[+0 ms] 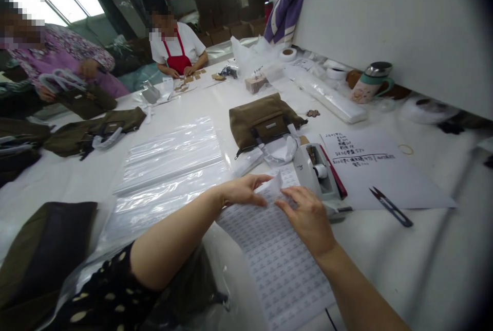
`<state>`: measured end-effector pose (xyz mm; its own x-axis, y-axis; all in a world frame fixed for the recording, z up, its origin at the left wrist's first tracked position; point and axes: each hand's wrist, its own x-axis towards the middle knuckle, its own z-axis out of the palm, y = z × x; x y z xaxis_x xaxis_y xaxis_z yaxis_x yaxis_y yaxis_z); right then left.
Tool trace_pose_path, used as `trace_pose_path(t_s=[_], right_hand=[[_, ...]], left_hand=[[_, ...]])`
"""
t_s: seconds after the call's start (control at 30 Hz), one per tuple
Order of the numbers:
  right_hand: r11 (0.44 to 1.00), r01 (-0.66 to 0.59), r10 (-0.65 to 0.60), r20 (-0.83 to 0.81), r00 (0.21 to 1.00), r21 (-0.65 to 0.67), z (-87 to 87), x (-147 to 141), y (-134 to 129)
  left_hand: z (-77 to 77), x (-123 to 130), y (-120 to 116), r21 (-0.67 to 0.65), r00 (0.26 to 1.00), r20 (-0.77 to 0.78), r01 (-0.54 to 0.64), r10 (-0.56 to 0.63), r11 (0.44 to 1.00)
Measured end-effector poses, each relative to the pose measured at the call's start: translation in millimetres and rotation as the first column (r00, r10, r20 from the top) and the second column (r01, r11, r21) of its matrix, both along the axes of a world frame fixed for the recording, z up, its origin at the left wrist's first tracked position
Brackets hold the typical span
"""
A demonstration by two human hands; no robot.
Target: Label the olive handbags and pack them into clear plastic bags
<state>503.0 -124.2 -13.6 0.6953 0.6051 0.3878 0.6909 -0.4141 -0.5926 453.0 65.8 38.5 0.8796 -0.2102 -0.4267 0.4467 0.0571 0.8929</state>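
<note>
The fingertips of the left hand (pixel 242 190) pinch a small crumpled piece of white paper (pixel 274 187), apparently lifted from the long white sheet of printed labels (pixel 277 259) lying on the white table (pixel 404 259). The right hand (pixel 308 218) rests flat on that sheet, fingers loosely extended and touching the paper piece. Just beyond stands a white tape dispenser (pixel 319 174); black thread snips (pixel 391 207) lie to its right, an olive fabric handbag (pixel 262 120) behind.

We have only one view, from the head of the person, looking forward and down over the white table (pixel 385 249), close above the label sheet (pixel 281 259); co-workers sit far across.
</note>
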Motion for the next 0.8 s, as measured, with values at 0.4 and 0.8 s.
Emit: trace_pose_path(t_s=[0.4, 0.8], right_hand=[[0.993, 0.088, -0.083, -0.062, 0.995, 0.079, 4.2, -23, -8], [0.924, 0.18, 0.213, -0.845, 0.491, 0.338, 25.4, -48, -5]], left_hand=[[7.8, -13, -11, 0.302, 0.975, 0.222, -0.049, -0.02, 0.952], [66.8, -78, 0, 0.619, 0.821, 0.569, -0.47, 0.054, 0.629]])
